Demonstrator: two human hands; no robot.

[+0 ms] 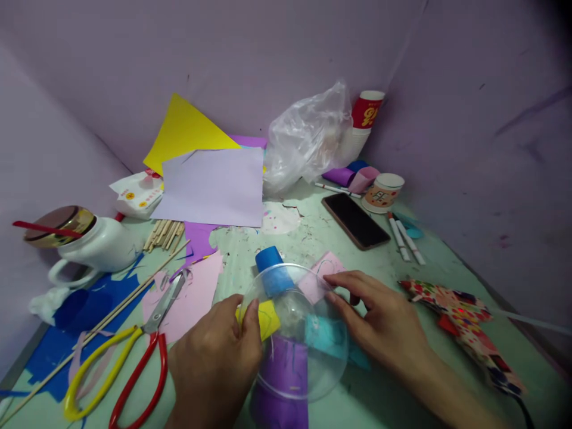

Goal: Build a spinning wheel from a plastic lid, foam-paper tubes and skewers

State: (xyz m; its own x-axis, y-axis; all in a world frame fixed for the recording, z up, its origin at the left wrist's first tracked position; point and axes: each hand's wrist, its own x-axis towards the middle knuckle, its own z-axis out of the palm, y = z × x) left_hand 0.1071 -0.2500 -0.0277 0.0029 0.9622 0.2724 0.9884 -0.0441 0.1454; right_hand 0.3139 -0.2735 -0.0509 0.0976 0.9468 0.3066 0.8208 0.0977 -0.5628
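A round clear plastic lid is in front of me, tilted toward me. Colored paper strips show through or around it: blue, pink, turquoise, yellow and purple. My left hand pinches the lid's left edge together with the yellow strip, between thumb and fingers. At the upper right rim, my right hand grips the lid between thumb and forefinger, close to the pink strip. How the strips are fastened cannot be made out.
Scissors lie at left by wooden sticks and a white mug. Paper sheets and a plastic bag stand behind. A phone, markers, paper cup and patterned glue gun are right.
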